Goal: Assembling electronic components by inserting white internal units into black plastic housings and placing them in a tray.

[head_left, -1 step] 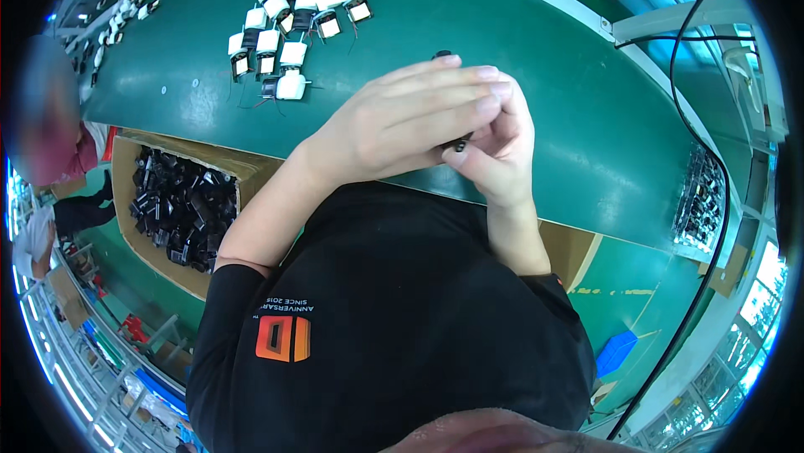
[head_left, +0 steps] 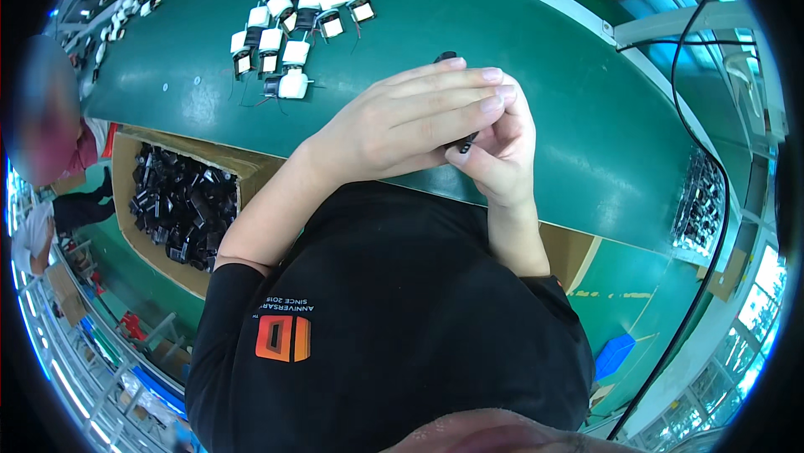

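Note:
Between my two hands sits a small black part [head_left: 463, 144], mostly hidden; only its ends stick out, one past the far side of the fingers and one near my right thumb. My left hand [head_left: 410, 122] lies across it, fingers long and pressed together, reaching over to the right fingertips. From the right, my right hand [head_left: 505, 151] cups the same part, its fingers bent behind the left ones and its thumb against the near end. Left of the hands, several white-and-black units [head_left: 293, 84] with thin wires lie grouped on the green tabletop [head_left: 586, 143].
An open cardboard box [head_left: 247, 170] of loose black parts [head_left: 186, 202] stands beside my left arm. Clear packaging with small dark parts [head_left: 702, 202] lies at the table's right end. A black cable [head_left: 675, 84] hangs down the right side. Another person [head_left: 50, 126] is at the far left.

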`<state>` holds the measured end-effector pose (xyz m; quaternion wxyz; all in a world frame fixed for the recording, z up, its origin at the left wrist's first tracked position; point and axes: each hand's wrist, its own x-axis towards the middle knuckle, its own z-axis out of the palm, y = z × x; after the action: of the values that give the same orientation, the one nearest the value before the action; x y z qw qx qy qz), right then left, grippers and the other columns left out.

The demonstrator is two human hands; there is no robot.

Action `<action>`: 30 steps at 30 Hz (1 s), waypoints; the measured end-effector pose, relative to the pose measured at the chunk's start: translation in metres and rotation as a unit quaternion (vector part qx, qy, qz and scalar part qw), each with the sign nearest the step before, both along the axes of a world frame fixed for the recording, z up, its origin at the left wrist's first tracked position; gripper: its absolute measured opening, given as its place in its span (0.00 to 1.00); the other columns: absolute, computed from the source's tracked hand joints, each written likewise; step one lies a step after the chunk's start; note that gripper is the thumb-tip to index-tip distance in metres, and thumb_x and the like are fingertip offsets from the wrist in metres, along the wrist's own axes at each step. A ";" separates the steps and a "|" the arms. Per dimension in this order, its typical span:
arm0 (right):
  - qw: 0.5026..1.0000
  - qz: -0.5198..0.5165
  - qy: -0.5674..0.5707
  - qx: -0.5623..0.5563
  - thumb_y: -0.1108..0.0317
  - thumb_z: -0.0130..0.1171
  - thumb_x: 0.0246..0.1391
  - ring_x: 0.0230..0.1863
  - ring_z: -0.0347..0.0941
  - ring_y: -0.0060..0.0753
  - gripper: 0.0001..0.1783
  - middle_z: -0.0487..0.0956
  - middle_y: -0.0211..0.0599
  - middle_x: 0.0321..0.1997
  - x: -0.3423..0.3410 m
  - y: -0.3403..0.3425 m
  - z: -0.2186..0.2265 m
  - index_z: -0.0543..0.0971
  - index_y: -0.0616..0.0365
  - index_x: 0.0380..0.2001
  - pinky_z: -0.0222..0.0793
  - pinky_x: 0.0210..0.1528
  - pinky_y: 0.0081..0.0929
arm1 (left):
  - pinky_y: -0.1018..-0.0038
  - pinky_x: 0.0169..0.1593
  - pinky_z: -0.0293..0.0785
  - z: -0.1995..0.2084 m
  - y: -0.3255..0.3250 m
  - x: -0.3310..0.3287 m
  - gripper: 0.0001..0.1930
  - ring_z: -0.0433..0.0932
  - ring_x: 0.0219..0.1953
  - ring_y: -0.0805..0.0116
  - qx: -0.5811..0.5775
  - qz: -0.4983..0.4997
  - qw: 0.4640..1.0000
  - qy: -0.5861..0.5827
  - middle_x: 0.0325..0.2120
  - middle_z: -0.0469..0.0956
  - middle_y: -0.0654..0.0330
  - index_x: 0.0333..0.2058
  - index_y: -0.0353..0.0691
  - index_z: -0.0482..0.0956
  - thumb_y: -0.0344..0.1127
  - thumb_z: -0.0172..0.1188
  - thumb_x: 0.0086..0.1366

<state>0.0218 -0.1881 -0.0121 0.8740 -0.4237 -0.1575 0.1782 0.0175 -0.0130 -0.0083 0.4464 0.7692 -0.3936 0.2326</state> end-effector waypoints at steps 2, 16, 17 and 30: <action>1.000 0.006 -0.002 0.009 0.80 0.69 0.40 0.60 0.70 0.38 0.36 0.71 0.44 0.57 0.002 -0.002 -0.006 0.68 0.67 0.55 0.66 0.62 0.33 | 0.61 0.62 0.67 0.002 -0.002 -0.004 0.45 0.64 0.65 0.49 -0.046 0.003 0.997 0.058 0.62 0.65 0.49 0.65 0.38 0.61 0.29 0.72 0.46; 0.990 -0.019 0.069 0.118 0.62 0.74 0.38 0.60 0.69 0.40 0.44 0.68 0.45 0.60 -0.003 0.005 -0.023 0.64 0.61 0.58 0.65 0.64 0.37 | 0.60 0.61 0.65 0.005 -0.019 -0.018 0.52 0.58 0.65 0.46 0.062 0.117 0.973 0.189 0.65 0.51 0.37 0.70 0.31 0.36 0.59 0.55 0.64; 0.991 -0.019 0.069 0.117 0.62 0.74 0.38 0.60 0.69 0.40 0.44 0.68 0.45 0.60 -0.004 0.005 -0.024 0.64 0.61 0.58 0.65 0.64 0.37 | 0.60 0.60 0.65 0.004 -0.020 -0.019 0.50 0.59 0.64 0.46 0.045 0.101 0.977 0.184 0.64 0.52 0.38 0.70 0.30 0.36 0.57 0.53 0.66; 0.990 -0.029 -0.027 0.137 0.62 0.76 0.36 0.52 0.73 0.39 0.39 0.72 0.43 0.55 0.003 0.000 -0.043 0.71 0.62 0.52 0.73 0.52 0.34 | 0.60 0.61 0.63 0.002 -0.019 -0.022 0.41 0.66 0.57 0.46 -0.042 0.042 0.973 0.222 0.57 0.63 0.41 0.68 0.29 0.47 0.47 0.54 0.67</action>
<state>0.0252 -0.1879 -0.0554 0.9241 -0.3086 -0.1918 0.1181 -0.0046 -0.0323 -0.0067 0.5445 0.7980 -0.2416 0.0909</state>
